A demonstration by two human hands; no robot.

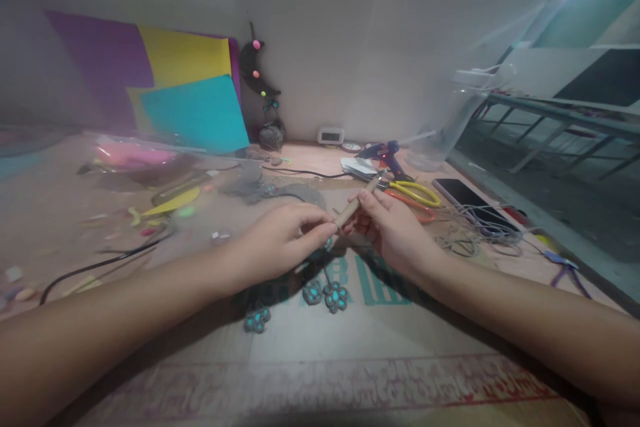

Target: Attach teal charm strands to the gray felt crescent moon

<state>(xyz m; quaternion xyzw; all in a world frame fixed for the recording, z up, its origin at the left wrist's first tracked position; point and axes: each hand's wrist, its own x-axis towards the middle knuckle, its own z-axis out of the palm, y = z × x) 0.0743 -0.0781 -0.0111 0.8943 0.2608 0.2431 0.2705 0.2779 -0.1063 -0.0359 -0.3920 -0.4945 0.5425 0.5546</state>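
My right hand is closed around a slim wooden-handled tool, tilted with its narrow dark end up to the right. My left hand pinches at the tool's lower end, where a thin grey cord with a turquoise bit hangs below the fingers. What exactly lies between those fingertips is partly hidden. Down the cord, a grey flower with turquoise petals rests on the board, beside a second grey-and-turquoise flower. Another such flower lies apart, under my left forearm.
Scissors with yellow and orange handles, a glue gun, a phone and tangled wire are at the right. Coloured sheets lean on the wall. A black cable and scraps lie left. A clear plastic container stands back right.
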